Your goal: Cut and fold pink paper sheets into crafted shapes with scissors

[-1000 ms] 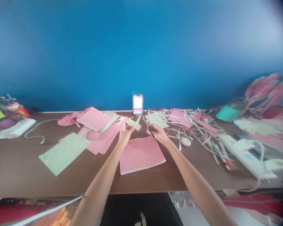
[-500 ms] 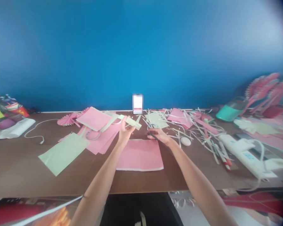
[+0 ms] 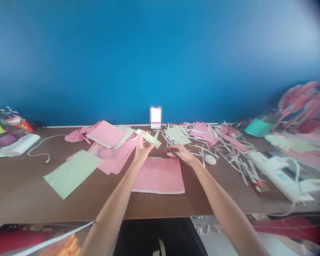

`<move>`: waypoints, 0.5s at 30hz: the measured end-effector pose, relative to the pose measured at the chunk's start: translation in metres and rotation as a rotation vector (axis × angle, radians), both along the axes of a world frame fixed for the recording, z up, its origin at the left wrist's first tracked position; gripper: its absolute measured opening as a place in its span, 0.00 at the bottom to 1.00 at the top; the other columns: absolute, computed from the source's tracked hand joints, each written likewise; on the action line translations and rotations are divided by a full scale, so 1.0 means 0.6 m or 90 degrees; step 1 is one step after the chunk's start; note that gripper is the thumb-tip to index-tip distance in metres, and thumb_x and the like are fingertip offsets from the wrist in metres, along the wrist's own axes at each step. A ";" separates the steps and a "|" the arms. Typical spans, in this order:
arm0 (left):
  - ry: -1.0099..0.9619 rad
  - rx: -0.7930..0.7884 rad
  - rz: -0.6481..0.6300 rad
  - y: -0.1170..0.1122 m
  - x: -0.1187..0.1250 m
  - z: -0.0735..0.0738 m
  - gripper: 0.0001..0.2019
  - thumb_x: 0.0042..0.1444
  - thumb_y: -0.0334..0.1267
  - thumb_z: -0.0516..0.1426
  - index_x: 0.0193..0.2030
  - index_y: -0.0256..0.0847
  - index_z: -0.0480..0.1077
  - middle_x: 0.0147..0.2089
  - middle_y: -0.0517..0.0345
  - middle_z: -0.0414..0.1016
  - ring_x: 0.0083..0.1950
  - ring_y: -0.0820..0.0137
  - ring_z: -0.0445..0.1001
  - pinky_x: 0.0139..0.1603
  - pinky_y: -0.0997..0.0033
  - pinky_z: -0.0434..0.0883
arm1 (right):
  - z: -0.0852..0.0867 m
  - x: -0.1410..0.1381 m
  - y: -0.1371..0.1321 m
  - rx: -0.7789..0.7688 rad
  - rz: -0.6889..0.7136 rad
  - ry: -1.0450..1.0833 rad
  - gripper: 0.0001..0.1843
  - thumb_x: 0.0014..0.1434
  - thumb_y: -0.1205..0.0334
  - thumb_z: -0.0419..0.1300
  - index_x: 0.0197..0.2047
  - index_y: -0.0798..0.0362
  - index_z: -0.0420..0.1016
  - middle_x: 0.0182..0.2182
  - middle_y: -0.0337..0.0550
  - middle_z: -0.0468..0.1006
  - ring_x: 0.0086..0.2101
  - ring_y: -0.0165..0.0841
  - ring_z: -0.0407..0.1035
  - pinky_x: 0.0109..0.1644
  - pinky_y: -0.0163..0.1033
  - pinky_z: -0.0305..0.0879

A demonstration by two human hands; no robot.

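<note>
The left hand [image 3: 142, 151] pinches a pale green paper strip [image 3: 149, 139] up for holding it free; the right hand [image 3: 181, 153] grips small scissors [image 3: 173, 152] low, beside the pink paper [image 3: 157, 176].

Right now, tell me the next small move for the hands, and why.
I would probably bring the right hand, with what looks like scissors, across to the pale green paper strip. The left hand already holds that strip up off the table, and only a small gap separates the hands, above the pink paper stack.
</note>
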State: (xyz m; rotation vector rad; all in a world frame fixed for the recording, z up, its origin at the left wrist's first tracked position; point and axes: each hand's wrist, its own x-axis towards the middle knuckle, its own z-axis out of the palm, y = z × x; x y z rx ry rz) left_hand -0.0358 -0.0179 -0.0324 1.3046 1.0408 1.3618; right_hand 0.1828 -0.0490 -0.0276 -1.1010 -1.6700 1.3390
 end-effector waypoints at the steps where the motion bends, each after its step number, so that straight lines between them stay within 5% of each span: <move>1: 0.002 0.003 -0.002 0.001 0.000 -0.001 0.45 0.44 0.36 0.65 0.67 0.54 0.49 0.67 0.47 0.54 0.36 0.74 0.71 0.22 0.81 0.66 | 0.000 0.000 0.000 0.002 0.002 0.000 0.21 0.48 0.49 0.66 0.42 0.54 0.78 0.25 0.40 0.73 0.22 0.27 0.64 0.24 0.33 0.59; 15: 0.000 0.002 -0.005 -0.003 0.000 0.003 0.46 0.44 0.38 0.66 0.68 0.56 0.48 0.69 0.50 0.51 0.37 0.72 0.71 0.25 0.77 0.68 | 0.003 0.000 -0.001 0.014 0.008 -0.013 0.23 0.48 0.48 0.66 0.44 0.55 0.78 0.25 0.40 0.73 0.21 0.27 0.64 0.25 0.33 0.59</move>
